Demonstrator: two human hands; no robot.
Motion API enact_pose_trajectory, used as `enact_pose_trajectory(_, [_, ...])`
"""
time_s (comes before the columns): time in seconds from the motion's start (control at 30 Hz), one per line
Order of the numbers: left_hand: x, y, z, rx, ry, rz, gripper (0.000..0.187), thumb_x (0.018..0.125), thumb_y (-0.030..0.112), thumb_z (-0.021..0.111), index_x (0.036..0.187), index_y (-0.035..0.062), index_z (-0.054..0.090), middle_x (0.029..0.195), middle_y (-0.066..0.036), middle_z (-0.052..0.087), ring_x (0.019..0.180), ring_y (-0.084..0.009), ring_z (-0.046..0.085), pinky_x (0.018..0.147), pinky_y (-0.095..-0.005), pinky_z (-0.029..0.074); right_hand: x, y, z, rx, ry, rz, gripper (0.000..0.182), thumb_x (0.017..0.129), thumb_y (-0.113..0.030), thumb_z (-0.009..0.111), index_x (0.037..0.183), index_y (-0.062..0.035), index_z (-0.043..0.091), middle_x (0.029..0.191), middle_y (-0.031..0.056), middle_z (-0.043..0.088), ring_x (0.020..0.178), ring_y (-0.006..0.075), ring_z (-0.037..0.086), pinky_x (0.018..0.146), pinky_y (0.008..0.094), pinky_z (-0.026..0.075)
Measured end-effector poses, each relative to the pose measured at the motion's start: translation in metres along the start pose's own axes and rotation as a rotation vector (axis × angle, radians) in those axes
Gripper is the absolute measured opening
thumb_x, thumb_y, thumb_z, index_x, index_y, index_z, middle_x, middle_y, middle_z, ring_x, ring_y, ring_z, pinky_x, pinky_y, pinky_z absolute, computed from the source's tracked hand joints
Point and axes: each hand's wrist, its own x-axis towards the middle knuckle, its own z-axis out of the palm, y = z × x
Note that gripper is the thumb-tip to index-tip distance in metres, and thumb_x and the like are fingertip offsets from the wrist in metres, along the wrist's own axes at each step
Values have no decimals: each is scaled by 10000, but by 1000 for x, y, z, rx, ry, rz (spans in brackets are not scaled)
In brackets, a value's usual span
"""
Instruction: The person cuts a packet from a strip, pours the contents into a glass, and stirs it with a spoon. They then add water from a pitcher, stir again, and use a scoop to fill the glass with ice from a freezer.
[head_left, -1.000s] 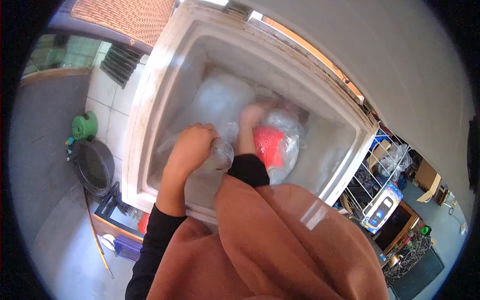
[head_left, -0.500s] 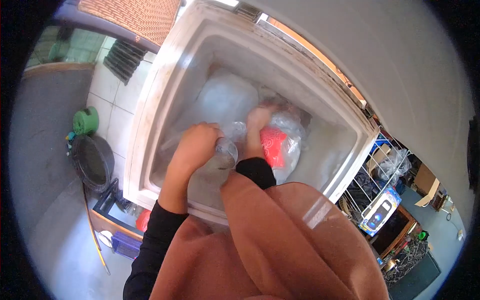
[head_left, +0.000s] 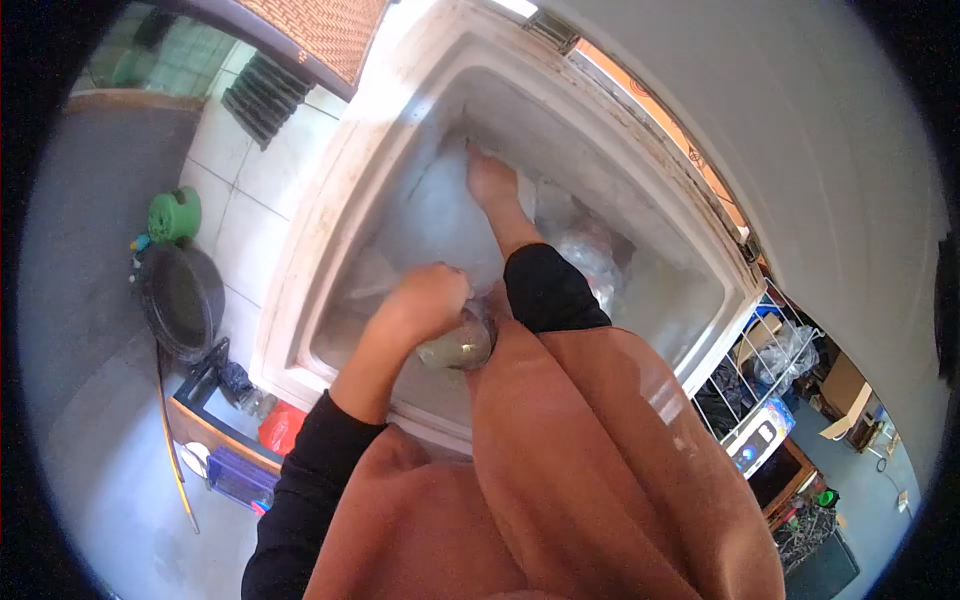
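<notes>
My left hand point(head_left: 425, 303) is closed on the gathered top of a clear plastic bag point(head_left: 455, 345), which hangs low inside the chest freezer point(head_left: 340, 235) near its front wall. Something pale shows through the bag. Deeper in, my right hand point(head_left: 492, 182) is at the far edge of a large white frosted bag or block point(head_left: 425, 210), its fingers pointing to the back corner. Those fingertips are blurred, so I cannot tell their grip. To the right of my right forearm lie clear plastic bags point(head_left: 590, 255), partly hidden by my black sleeve.
The raised lid point(head_left: 780, 120) leans over the right side. At left on the floor are a dark basin point(head_left: 180, 300), a green container point(head_left: 174, 214) and a purple basket point(head_left: 240, 478). A wire rack point(head_left: 765, 365) with bags and boxes stands at right.
My right hand has moved from the clear bags to the white frosted one, farther back and left. The red packet is out of sight behind my sleeve. My left hand's bag hangs more in view.
</notes>
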Motion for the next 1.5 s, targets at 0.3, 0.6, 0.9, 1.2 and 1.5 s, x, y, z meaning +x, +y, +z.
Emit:
enact_pose_trajectory(0.3, [-1,-2,4,112,-72,-85,203,629,60,520,792,98,634,956,-103,565,934,-256,512,789,-401,379,-5,-7,27,6,2,-47,282,807,-253,386,1002,-78,488,794,212,580,767,356,566,695,457,430])
enact_pose_trajectory(0.6, [-12,6,-19,292,-46,-237,150,628,93,548,747,61,633,843,-126,593,821,-297,559,729,-399,416,-35,11,-24,14,-105,15,311,790,-178,378,1081,-126,474,870,183,586,803,345,571,730,453,428])
enact_pose_trajectory(0.9, [14,-29,-44,-464,593,-127,189,720,127,520,811,-21,596,735,-194,584,728,-324,567,667,-368,420,-146,2,-173,123,53,192,256,775,-229,420,894,-68,580,851,197,580,808,336,562,708,419,436])
enact_pose_trajectory(1.2, [38,18,-76,-536,677,254,272,679,-52,420,917,-56,552,812,-121,586,776,-165,534,734,-267,407,-101,-32,22,216,-320,71,310,765,-196,451,1012,-23,524,1023,181,538,941,300,525,793,380,414])
enact_pose_trajectory(1.5, [21,22,-64,-527,499,427,373,593,-123,365,899,-31,558,865,-140,577,816,-209,541,758,-275,406,-112,23,23,646,335,14,407,742,-261,532,1088,-64,448,1051,119,507,994,214,479,835,326,361])
